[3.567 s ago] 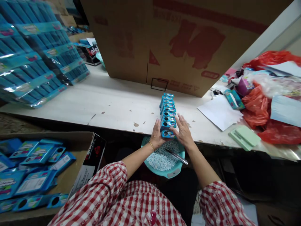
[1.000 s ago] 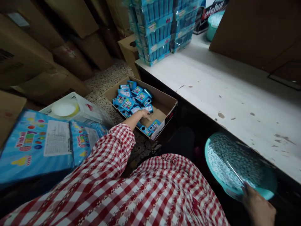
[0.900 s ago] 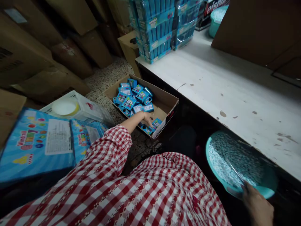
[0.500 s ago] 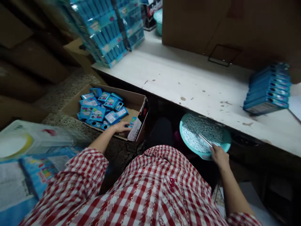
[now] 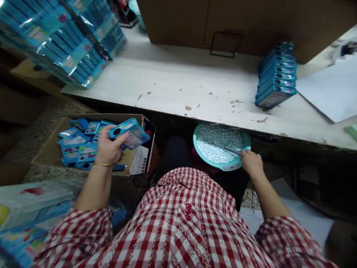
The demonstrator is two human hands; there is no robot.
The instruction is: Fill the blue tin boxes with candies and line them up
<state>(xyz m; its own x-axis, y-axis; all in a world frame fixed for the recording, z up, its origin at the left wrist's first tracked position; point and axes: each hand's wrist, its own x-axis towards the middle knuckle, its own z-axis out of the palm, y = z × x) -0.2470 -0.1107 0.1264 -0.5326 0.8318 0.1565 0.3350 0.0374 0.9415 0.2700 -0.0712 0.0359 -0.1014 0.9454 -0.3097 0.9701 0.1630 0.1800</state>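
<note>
Between the fingers and thumb of my left hand (image 5: 108, 147) is a small blue packet (image 5: 131, 133), raised above an open cardboard box (image 5: 50, 152). Several similar blue packets (image 5: 80, 147) lie loose in that box. My right hand (image 5: 251, 162) is closed around the handle of a slim metal scoop (image 5: 232, 150), at the right rim of a turquoise bowl (image 5: 197, 149). Small pale pellets (image 5: 217, 143) fill the bowl, and the scoop's far end rests among them.
A white worktable (image 5: 167, 78) with chipped paint runs across the front. Plastic-wrapped stacks of blue packets (image 5: 75, 52) stand at its left, a row of blue packets (image 5: 276, 80) at its right. Behind are a large cardboard carton (image 5: 178, 22), a wire stand (image 5: 225, 44) and white paper (image 5: 331, 89).
My left hand has lifted a blue packet up out of the box. My right hand stays at the bowl with the scoop. The view has swung to the right.
</note>
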